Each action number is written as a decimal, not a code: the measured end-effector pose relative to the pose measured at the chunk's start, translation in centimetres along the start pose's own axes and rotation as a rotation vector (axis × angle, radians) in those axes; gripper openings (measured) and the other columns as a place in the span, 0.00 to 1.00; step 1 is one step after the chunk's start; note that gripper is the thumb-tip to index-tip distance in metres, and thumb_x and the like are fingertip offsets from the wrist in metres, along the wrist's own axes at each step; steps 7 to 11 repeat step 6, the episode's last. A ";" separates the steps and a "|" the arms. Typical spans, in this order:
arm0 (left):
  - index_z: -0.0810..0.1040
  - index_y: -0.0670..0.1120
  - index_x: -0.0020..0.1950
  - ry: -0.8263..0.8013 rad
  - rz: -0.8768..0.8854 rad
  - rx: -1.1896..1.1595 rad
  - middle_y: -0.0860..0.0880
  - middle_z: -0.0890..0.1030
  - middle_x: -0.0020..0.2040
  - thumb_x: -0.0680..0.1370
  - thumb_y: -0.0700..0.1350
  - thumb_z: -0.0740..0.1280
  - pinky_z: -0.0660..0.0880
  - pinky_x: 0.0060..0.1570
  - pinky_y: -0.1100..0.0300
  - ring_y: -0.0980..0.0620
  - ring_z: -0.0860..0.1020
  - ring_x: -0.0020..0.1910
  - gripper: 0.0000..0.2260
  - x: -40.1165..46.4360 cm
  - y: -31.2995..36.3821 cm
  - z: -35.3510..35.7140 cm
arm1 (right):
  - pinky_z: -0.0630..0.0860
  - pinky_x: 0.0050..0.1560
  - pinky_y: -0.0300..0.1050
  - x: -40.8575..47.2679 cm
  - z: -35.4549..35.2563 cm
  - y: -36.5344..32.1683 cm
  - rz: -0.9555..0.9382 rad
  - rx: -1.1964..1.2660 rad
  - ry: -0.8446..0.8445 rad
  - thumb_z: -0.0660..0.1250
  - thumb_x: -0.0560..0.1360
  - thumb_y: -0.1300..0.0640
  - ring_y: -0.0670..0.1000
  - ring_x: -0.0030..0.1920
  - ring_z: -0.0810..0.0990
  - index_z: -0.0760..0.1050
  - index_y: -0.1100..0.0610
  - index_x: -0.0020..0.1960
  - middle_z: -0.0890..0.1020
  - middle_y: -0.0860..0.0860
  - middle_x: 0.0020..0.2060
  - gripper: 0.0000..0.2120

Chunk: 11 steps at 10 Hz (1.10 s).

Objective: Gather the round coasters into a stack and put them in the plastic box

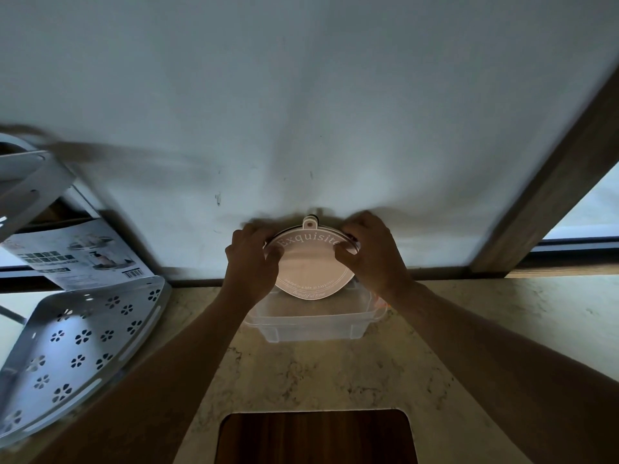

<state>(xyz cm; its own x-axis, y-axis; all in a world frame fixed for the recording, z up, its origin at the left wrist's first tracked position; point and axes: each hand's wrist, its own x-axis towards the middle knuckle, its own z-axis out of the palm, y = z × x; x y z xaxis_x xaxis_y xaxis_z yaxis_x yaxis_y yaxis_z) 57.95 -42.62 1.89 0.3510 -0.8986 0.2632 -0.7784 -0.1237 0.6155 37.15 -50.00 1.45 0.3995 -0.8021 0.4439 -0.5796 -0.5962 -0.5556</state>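
Basically the gathering looks done: left hand [253, 259] and right hand [370, 251] both grip the coaster stack [310, 262] by its edges, tilted above the open plastic box [311, 324] on the counter [335, 373]. Only lowering it in is left, I'd say.

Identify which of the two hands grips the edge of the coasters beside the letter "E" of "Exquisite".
The left hand: it grips the coasters beside that "E", while the right hand covers the word's end.
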 end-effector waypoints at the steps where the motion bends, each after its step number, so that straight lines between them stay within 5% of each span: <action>1: 0.78 0.47 0.58 -0.006 0.018 0.017 0.47 0.77 0.62 0.76 0.41 0.67 0.67 0.61 0.46 0.44 0.71 0.59 0.11 0.0 0.0 0.1 | 0.76 0.50 0.54 0.0 0.0 0.1 0.006 0.003 0.022 0.74 0.67 0.61 0.56 0.49 0.76 0.81 0.62 0.46 0.78 0.55 0.45 0.09; 6: 0.76 0.53 0.56 -0.026 -0.086 -0.037 0.53 0.77 0.54 0.69 0.39 0.69 0.64 0.55 0.52 0.48 0.72 0.56 0.18 0.3 1.4 -1.2 | 0.74 0.59 0.54 0.2 -1.8 -0.9 0.047 -0.066 -0.152 0.73 0.70 0.55 0.57 0.56 0.76 0.80 0.61 0.55 0.76 0.57 0.54 0.17; 11: 0.76 0.53 0.56 -0.026 -0.086 -0.037 0.53 0.77 0.54 0.69 0.39 0.69 0.64 0.55 0.52 0.48 0.72 0.56 0.18 0.3 1.4 -1.2 | 0.74 0.59 0.54 0.2 -1.8 -0.9 0.047 -0.066 -0.152 0.73 0.70 0.55 0.57 0.56 0.76 0.80 0.61 0.55 0.76 0.57 0.54 0.17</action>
